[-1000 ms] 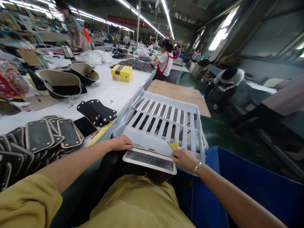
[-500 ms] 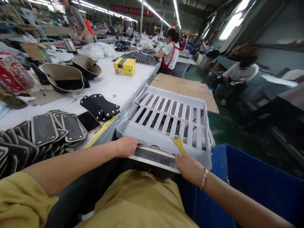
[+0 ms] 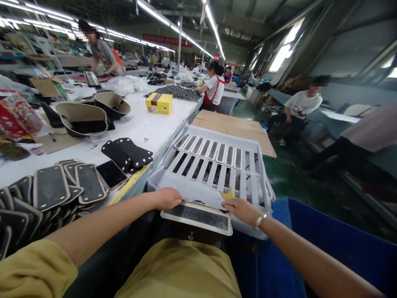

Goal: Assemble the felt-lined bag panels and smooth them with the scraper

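Note:
A dark grey panel with a cream border [image 3: 198,217] lies in front of my waist, with a dark piece and a small metal fitting below it. My left hand [image 3: 168,199] is closed at the panel's upper left edge; its fingertips are partly hidden. At the upper right corner of the panel, my right hand [image 3: 243,210] is closed round a yellow tool with a forked end [image 3: 228,193], whose fork points up and away from me. Just beyond both hands stands a slatted grey rack [image 3: 189,191], carrying a row of several narrow bordered strips [image 3: 212,150].
Left on the white table [image 3: 130,129] are stacked bordered panels [image 3: 51,188], black cut pieces [image 3: 133,153], a phone [image 3: 111,174] and a yellow box [image 3: 159,103]. A blue bin [image 3: 335,236] stands right. Cardboard [image 3: 229,126] lies behind the rack. Co-workers are farther off.
My right hand has drawn back from the panel's front edge to its upper corner, and more of the panel shows. The left hand has shifted to its upper edge. The view has tilted.

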{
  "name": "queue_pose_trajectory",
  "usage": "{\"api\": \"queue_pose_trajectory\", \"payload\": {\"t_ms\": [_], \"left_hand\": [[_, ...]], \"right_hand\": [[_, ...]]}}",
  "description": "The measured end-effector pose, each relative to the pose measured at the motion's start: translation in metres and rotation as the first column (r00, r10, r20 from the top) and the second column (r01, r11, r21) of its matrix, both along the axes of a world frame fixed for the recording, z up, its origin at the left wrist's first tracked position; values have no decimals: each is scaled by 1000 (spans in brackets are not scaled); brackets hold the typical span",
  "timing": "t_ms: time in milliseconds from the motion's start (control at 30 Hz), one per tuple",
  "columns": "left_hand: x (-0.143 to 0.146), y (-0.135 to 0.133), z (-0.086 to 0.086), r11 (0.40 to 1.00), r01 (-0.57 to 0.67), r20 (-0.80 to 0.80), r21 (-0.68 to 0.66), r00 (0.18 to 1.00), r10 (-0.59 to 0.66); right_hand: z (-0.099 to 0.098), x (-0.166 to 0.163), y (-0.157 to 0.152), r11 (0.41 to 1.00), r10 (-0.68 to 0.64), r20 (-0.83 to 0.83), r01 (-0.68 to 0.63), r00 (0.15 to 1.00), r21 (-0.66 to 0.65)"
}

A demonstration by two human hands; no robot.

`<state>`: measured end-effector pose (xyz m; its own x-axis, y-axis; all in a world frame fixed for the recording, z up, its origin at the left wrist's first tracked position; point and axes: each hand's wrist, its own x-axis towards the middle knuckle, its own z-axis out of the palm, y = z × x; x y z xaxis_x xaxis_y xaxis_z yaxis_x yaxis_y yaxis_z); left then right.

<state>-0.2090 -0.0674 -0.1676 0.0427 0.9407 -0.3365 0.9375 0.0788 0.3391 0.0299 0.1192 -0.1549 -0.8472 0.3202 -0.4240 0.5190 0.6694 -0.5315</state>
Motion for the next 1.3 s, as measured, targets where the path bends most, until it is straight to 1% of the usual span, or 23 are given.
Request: {"api": "queue_pose_trajectory", "payload": {"t_ms": [33, 67, 100, 200, 267, 367, 467, 500, 533, 567, 600, 667, 700, 767, 867, 1000, 1133, 1200, 1300], "left_hand": [[-4, 4, -4, 1000, -17, 74, -2, 997, 18], [-7, 9, -10, 999, -37, 145, -16, 989, 39], [-9, 15, -15, 998, -57, 210, -40, 976, 64], [-15, 34, -30, 987, -84, 376, -133, 918, 129], [-18, 46, -38, 979, -73, 468, -188, 870, 154], [-18, 62, -45, 968, -35, 574, -248, 800, 176], [-6, 73, -51, 959, 7, 659, -282, 728, 189], [-1, 76, -53, 957, 20, 685, -288, 703, 192], [4, 78, -54, 956, 33, 708, -292, 679, 193], [8, 80, -55, 955, 46, 728, -293, 658, 191], [12, 82, -56, 955, 58, 745, -292, 639, 189], [15, 85, -58, 954, 78, 771, -289, 610, 184], [16, 86, -59, 955, 87, 780, -284, 600, 177], [16, 88, -60, 958, 107, 792, -266, 590, 154], [13, 89, -60, 960, 145, 798, -241, 592, 111], [5, 86, -56, 955, 166, 793, -245, 601, 99], [-14, 74, -56, 954, 190, 792, -232, 607, 72], [-24, 66, -57, 958, 182, 783, -221, 619, 63], [-35, 55, -58, 965, 146, 764, -219, 641, 76]], "right_hand": [[-6, 0, 9, 988, -72, 9, 73, 997, -139], [-13, 0, 15, 965, -111, 33, 115, 993, -236], [-20, 1, 19, 946, -117, 61, 130, 991, -297], [-39, 3, 22, 897, -74, 110, 114, 991, -426], [-45, 4, 22, 859, -47, 129, 106, 991, -502], [-51, 4, 27, 785, -3, 151, 96, 989, -612], [-55, 0, 34, 676, 36, 192, 118, 981, -727], [-55, -2, 35, 651, 57, 197, 113, 979, -751], [-55, -4, 36, 643, 86, 189, 91, 978, -760], [-54, -6, 37, 652, 120, 168, 50, 979, -757], [-53, -8, 37, 674, 152, 142, 3, 978, -739], [-50, -14, 37, 733, 212, 110, -84, 971, -675], [-48, -17, 37, 757, 240, 108, -116, 965, -643], [-48, -24, 38, 781, 290, 127, -158, 949, -604], [-52, -34, 38, 783, 352, 147, -204, 924, -588], [-57, -43, 36, 769, 397, 129, -252, 909, -587], [-56, -50, 34, 769, 421, 110, -291, 900, -569], [-56, -53, 32, 764, 431, 88, -311, 898, -566], [-58, -60, 29, 727, 447, 23, -349, 894, -591]]}}
